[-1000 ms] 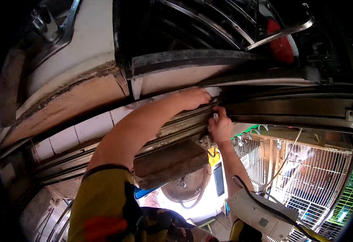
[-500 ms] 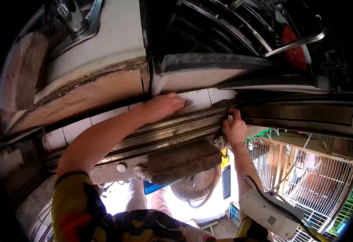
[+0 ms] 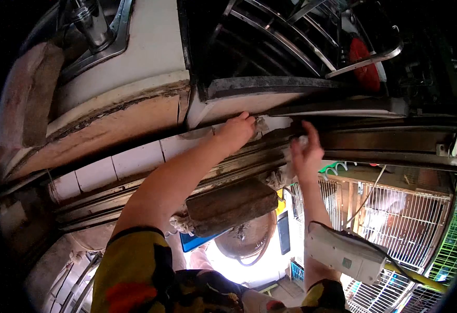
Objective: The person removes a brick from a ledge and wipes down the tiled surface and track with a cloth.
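My left hand (image 3: pixel 237 131) is on the white tile strip (image 3: pixel 98 173), its fingers closed round a small, crumpled greyish cloth (image 3: pixel 260 127). To its right, my right hand (image 3: pixel 306 154) is raised over the right end of the grooved metal rail (image 3: pixel 223 173). Its index finger points up, and a small whitish wad (image 3: pixel 303 140) shows between its fingers. The rail runs just below the tiles, with dirt in its grooves.
A brown block (image 3: pixel 232 207) hangs below the rail, above a round lidded vessel (image 3: pixel 245 239). Wire cages (image 3: pixel 400 229) stand at the lower right, behind a white box with cables (image 3: pixel 346 255). A metal rack (image 3: pixel 275 34) and a red object (image 3: pixel 363 65) are above.
My left hand went left along the tiles, then came back right with the cloth. My right hand has lifted off the rail's end and its index finger has straightened. The view has shifted slightly.
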Demonstrator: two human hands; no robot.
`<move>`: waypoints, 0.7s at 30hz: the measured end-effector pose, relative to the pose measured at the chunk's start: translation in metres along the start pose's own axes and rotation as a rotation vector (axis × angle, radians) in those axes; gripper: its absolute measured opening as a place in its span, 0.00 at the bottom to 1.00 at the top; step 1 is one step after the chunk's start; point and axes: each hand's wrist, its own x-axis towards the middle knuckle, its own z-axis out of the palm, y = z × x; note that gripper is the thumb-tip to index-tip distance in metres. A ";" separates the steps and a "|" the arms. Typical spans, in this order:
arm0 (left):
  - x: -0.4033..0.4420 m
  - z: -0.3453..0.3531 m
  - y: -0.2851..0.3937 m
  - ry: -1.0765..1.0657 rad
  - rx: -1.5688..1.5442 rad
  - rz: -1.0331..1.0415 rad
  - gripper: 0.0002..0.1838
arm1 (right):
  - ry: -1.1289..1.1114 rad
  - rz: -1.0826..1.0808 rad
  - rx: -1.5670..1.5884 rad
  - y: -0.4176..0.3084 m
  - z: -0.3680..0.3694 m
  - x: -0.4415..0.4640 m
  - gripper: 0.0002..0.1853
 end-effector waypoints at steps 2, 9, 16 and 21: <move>0.000 0.015 -0.001 0.071 -0.047 -0.025 0.09 | 0.155 -0.065 0.061 -0.012 -0.014 0.018 0.20; -0.003 0.014 0.002 0.095 -0.173 -0.125 0.09 | 0.257 -0.202 -0.150 -0.074 -0.066 0.055 0.23; -0.001 0.007 0.000 -0.072 -0.165 -0.109 0.17 | 0.070 -0.128 -0.767 -0.081 -0.091 0.067 0.20; -0.003 0.018 0.000 0.132 -0.177 -0.121 0.10 | 0.081 -0.226 -0.640 -0.074 -0.108 0.055 0.17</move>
